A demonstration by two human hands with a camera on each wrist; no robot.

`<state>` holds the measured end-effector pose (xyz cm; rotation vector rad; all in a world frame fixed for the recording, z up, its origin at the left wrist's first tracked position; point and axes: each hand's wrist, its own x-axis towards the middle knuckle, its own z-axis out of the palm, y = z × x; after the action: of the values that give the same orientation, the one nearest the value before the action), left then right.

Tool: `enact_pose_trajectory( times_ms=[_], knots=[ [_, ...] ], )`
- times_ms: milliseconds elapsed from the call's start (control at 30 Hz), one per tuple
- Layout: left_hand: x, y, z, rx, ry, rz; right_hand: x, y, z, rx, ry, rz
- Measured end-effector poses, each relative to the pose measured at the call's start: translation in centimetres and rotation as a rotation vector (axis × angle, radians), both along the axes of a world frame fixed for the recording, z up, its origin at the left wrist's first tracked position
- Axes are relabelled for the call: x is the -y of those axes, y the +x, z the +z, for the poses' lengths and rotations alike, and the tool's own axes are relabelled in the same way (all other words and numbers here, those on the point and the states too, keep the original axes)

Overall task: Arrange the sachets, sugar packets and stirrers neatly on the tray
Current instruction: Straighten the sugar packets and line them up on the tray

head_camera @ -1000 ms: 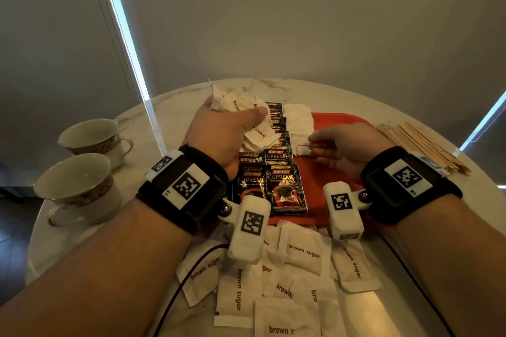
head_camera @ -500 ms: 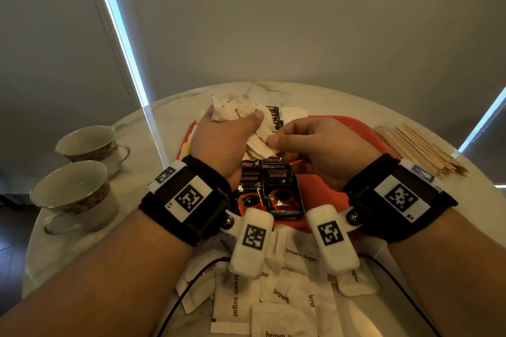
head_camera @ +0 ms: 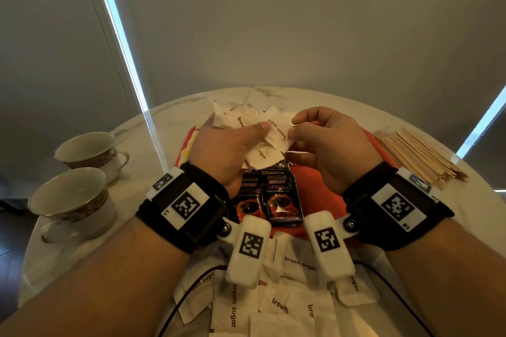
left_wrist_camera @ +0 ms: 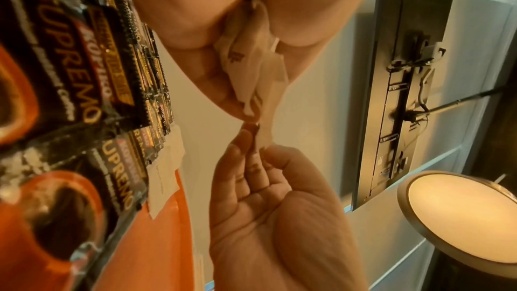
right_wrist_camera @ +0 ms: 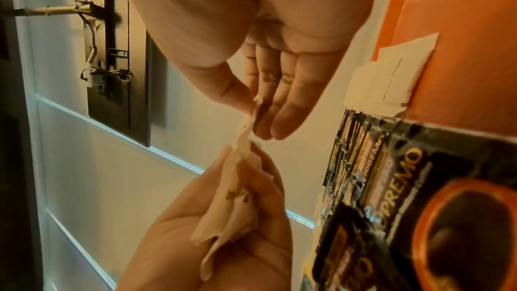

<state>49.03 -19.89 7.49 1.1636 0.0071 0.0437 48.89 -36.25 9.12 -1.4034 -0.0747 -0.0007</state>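
Two rows of coffee sachets [head_camera: 269, 197] already overlap along the left half of the red tray [head_camera: 315, 180], so we judge that part done, and a couple of sugar packets [right_wrist_camera: 391, 74] lie flat beyond them toward the tray's far edge. We grip a loose bunch of brown-sugar packets [head_camera: 246, 120] in our left hand [head_camera: 224, 145], raised over the tray's far left part, while our right hand [head_camera: 331, 142] pinches one packet [head_camera: 279, 131] at the bunch's edge between thumb and fingertips. Much is left, in our view: more packets [head_camera: 287, 290] lie scattered on the marble table [head_camera: 153, 145] at its near edge, and the wooden stirrers [head_camera: 416, 156] sit piled off the tray by the table's right edge. Beside the left edge stand two teacups [head_camera: 71, 200], with nothing visible inside them.
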Motion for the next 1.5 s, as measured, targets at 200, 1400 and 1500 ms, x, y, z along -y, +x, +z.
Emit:
enact_pose_trajectory(
  times_ms=[200, 1400, 1500],
  knots=[
    [-0.3, -0.1, 0.1, 0.042, 0.075, -0.028, 0.3, -0.1, -0.1, 0.052, -0.261, 0.104],
    [-1.1, 0.6, 0.1, -0.039, 0.043, -0.001, 3.7, 2.7, -1.8, -0.423, -0.344, -0.119],
    [-1.2, 0.6, 0.2, -0.042, 0.047, 0.004, 3.7, 2.7, -1.8, -0.469, -0.421, -0.115]
  ],
)
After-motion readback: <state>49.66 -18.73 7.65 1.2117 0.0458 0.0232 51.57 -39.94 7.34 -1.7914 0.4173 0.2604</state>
